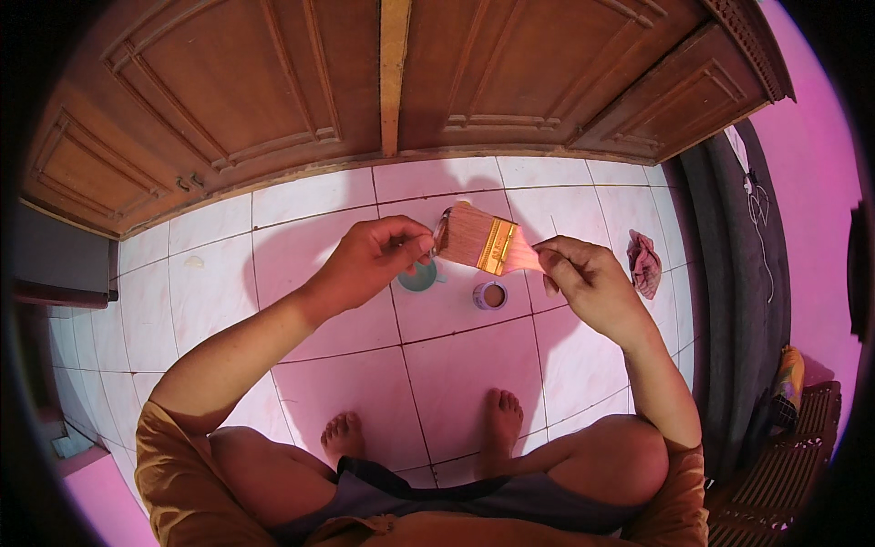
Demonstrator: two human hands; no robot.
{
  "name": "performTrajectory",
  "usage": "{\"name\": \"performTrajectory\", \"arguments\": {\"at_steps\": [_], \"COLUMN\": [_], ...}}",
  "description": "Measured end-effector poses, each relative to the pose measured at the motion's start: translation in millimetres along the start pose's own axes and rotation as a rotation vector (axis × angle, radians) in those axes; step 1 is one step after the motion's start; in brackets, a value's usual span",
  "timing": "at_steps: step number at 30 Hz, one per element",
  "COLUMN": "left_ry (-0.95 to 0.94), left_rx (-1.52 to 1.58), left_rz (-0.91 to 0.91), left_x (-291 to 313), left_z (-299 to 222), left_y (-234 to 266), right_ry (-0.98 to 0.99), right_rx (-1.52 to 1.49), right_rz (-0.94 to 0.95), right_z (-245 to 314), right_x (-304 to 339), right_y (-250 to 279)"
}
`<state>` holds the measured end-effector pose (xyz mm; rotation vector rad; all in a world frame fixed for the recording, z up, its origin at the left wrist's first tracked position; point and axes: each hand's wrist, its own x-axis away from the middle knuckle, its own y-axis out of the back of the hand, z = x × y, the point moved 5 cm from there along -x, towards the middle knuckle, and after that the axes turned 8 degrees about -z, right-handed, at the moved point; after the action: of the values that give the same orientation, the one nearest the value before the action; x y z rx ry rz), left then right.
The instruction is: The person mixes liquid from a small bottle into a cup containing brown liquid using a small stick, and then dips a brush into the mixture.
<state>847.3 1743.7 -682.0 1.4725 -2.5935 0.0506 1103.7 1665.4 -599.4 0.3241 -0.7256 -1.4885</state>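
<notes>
Held up in front of me is a wide, flat paintbrush (472,239) with brown bristles, a gold metal band and a pale wooden handle. My right hand (588,281) is closed round the end of the handle. At the bristle tips, dark along their edge, my left hand (372,262) pinches thumb and forefinger together. Whether a bristle or something else tiny is between them is too small to tell. Below the brush, a small can of brown paint (493,294) stands on the tiles. Beside it is a teal cup (418,278), partly hidden by my left fingers.
A crumpled pinkish cloth (643,264) lies on the tiled floor (333,314) to the right. Across the far side stands a carved wooden cabinet (519,68). Dark cushioned furniture (729,301) with a white cable lines the right. My bare feet rest below the cups.
</notes>
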Motion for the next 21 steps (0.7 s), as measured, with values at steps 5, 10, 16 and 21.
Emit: {"name": "performTrajectory", "arguments": {"at_steps": [5, 10, 16, 21], "left_ry": [-0.027, -0.016, -0.006, -0.018], "left_rx": [-0.009, 0.003, 0.009, 0.067], "left_rz": [0.004, 0.011, 0.008, 0.003], "left_x": [-1.2, -1.4, -2.1, -2.8], "left_z": [-3.3, 0.1, 0.1, 4.5], "left_y": [-0.5, -1.3, 0.3, 1.0], "right_ry": [-0.028, -0.058, -0.031, -0.028], "right_rx": [-0.017, 0.077, -0.050, 0.007], "right_rz": [-0.053, -0.013, -0.052, 0.018], "right_z": [-10.8, -5.4, -12.0, -3.0], "right_x": [-1.3, -1.2, -3.2, -1.2], "right_y": [8.5, 4.1, 8.8, 1.4]}}
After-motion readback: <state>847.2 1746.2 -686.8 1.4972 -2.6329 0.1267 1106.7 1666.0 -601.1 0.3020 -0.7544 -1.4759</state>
